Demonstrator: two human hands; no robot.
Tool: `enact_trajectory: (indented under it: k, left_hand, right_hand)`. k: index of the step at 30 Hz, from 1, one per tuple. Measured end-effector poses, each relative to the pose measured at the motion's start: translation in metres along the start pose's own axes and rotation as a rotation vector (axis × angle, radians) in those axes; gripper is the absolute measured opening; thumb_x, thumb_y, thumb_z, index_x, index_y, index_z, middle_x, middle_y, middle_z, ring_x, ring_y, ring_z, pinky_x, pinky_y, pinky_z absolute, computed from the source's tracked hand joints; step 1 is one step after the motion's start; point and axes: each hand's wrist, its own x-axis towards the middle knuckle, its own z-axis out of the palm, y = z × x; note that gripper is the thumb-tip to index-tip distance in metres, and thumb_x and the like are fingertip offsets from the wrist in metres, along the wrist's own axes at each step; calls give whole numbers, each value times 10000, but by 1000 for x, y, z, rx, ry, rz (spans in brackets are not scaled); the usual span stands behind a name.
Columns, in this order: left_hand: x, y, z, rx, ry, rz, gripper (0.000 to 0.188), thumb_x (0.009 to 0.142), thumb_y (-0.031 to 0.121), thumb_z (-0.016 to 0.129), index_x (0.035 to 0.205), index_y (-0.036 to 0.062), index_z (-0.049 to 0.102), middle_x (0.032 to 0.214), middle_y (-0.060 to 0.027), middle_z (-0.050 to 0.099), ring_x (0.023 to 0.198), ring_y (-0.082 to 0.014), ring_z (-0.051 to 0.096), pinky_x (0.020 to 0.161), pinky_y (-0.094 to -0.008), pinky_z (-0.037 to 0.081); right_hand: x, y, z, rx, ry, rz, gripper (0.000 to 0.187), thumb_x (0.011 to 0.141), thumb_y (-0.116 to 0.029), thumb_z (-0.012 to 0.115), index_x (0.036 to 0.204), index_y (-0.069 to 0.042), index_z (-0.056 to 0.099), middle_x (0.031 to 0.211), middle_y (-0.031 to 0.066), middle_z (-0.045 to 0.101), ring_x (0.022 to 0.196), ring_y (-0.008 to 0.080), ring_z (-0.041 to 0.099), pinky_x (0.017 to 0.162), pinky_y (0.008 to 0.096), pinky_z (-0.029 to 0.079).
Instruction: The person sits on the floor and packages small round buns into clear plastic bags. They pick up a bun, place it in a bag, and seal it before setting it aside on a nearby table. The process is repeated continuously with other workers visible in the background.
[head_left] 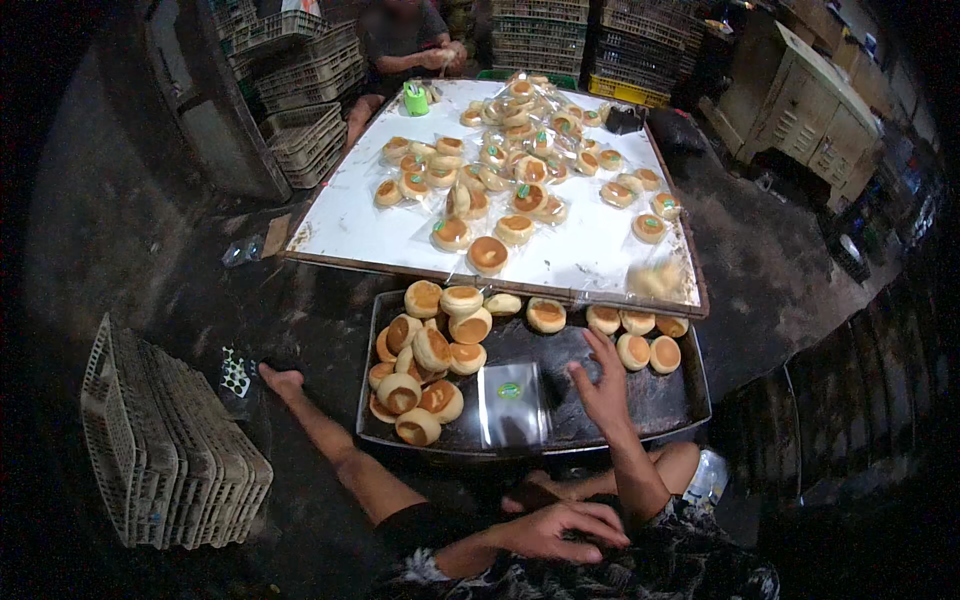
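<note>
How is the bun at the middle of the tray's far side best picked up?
Probably by its pale rim, pinched left and right, from above and the near side: the bun is round, with a gap each side, and bare tray lies in front.

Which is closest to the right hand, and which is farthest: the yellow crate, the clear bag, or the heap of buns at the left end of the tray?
From the right hand, in the head view:
1. Clear bag: just left, in the tray.
2. Heap of buns: farther left, same tray.
3. Yellow crate: far ahead, beyond the white table.
</note>
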Motion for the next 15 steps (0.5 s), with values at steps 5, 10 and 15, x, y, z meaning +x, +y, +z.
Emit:
enact_trajectory:
  k: [5, 10, 15]
  left_hand:
    - [50, 28, 34, -112, -292, 330, 392, 702, 239, 666, 1006, 11, 574, 939, -114, 530, 874, -258, 497, 749, -358, 399]
    - [41, 14, 41, -120, -224, 410, 142, 646, 86, 675, 771, 56, 616, 711, -28, 517, 632, -181, 526, 519, -290, 409]
    - [77, 6, 55, 14, -56, 388, 134, 611, 75, 677, 744, 62, 662, 658, -19, 563, 586, -175, 513, 493, -273, 401]
  right_hand:
    - [-45, 15, 11, -23, -193, 102, 400, 767, -146, 581, 1142, -43, 483, 1230, 181, 409, 1147, 310, 386, 933, 365, 333]
    - [-79, 29, 30, -18, -243, 70, 361, 755, -151, 567, 1088, -25, 507, 1181, 202, 440, 1113, 343, 394, 956, 403, 306]
    - [-93, 36, 11, 42, -129, 118, 318, 733, -137, 575, 1026, -18, 535, 1094, 175, 494, 1045, 323, 446, 909, 392, 349]
